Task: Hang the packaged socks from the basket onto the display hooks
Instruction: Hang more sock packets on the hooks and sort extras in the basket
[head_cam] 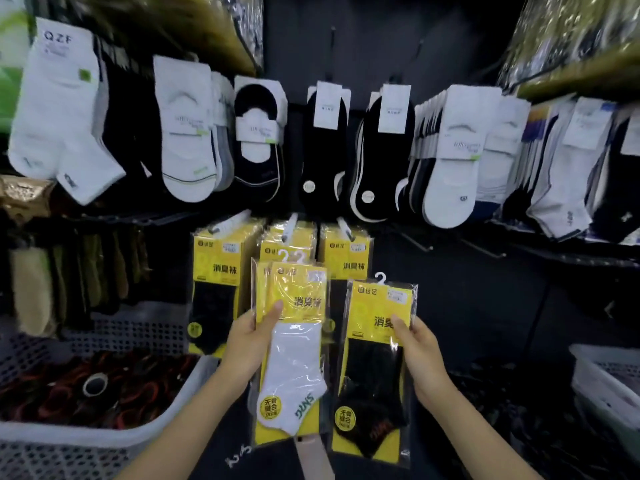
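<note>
My left hand (247, 344) grips a small stack of yellow packs, the front one holding white socks (294, 355), their white hangers pointing up. My right hand (417, 351) holds a single yellow pack of black socks (375, 368) by its right edge, upright, with its hanger at the top. Behind them, three hooks (289, 228) carry matching yellow packs of black socks (216, 268). Two bare hooks (420, 242) stick out to the right of those. A white perforated basket (104, 434) sits at lower left.
An upper row of hooks carries white socks (65, 123) and black no-show socks (325, 147) on card headers. Beige and olive socks (38, 289) hang at the left. A second white basket (606, 379) stands at the right. The left basket holds dark red items.
</note>
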{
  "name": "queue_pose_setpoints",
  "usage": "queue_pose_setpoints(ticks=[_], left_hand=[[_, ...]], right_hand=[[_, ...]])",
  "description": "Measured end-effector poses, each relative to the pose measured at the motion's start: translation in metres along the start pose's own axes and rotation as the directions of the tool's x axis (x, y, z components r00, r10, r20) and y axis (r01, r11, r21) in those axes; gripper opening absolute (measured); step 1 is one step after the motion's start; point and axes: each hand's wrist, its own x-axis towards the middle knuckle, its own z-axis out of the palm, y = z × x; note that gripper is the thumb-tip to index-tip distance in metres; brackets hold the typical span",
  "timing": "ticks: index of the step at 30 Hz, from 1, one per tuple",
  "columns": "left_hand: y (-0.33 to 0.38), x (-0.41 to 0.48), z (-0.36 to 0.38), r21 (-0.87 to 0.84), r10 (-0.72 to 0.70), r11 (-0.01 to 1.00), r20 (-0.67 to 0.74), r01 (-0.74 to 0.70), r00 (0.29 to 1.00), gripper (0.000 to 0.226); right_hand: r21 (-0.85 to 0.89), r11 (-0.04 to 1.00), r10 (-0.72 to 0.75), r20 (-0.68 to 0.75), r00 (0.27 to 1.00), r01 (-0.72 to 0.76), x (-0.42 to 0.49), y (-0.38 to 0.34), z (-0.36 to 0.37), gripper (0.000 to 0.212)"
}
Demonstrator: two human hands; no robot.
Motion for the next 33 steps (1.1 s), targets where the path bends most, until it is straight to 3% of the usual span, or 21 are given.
queue_pose_setpoints(ticks=[4, 10, 14, 19, 23, 27, 29, 33], left_hand=[[0.025, 0.019, -0.008, 0.048, 0.1, 0.994, -0.078, -0.097, 0.992, 0.045], [0.042, 0.028, -0.014, 0.031, 0.118, 0.993, -0.11, -0.116, 0.987, 0.061], [0.039, 0.033, -0.016, -0.025, 0.104, 0.994, -0.126, -0.108, 0.987, 0.046], [0.034, 0.039, -0.018, -0.033, 0.104, 0.994, -0.101, -0.108, 0.989, 0.02], [0.031, 0.039, -0.017, -0.015, 0.081, 0.996, -0.106, -0.083, 0.991, 0.024], [0.029, 0.034, -0.011, 0.002, 0.056, 0.998, -0.1, -0.056, 0.993, 0.023], [0.029, 0.03, -0.005, -0.027, 0.054, 0.998, -0.088, -0.057, 0.995, 0.017], [0.03, 0.022, 0.014, -0.069, -0.008, 0.998, -0.025, 0.007, 1.0, 0.019]], right_hand=[[-0.063, 0.996, -0.057, -0.004, 0.998, 0.057, 0.038, -0.021, 0.009, 0.013], [-0.107, 0.987, -0.117, 0.056, 0.992, 0.123, 0.077, -0.032, 0.032, 0.012], [-0.083, 0.992, -0.087, 0.054, 0.995, 0.091, 0.093, -0.026, 0.047, 0.012], [-0.072, 0.996, 0.044, -0.072, 0.996, -0.049, 0.114, -0.017, 0.058, 0.011], [-0.095, 0.979, 0.156, -0.241, 0.958, -0.183, 0.122, -0.009, 0.055, 0.025], [-0.113, 0.972, 0.155, -0.344, 0.926, -0.205, 0.107, -0.001, 0.043, 0.026], [-0.087, 0.979, 0.156, -0.272, 0.95, -0.185, 0.094, -0.004, 0.042, 0.027], [-0.022, 0.99, 0.142, 0.081, 0.987, -0.141, 0.056, -0.024, 0.055, 0.027]])
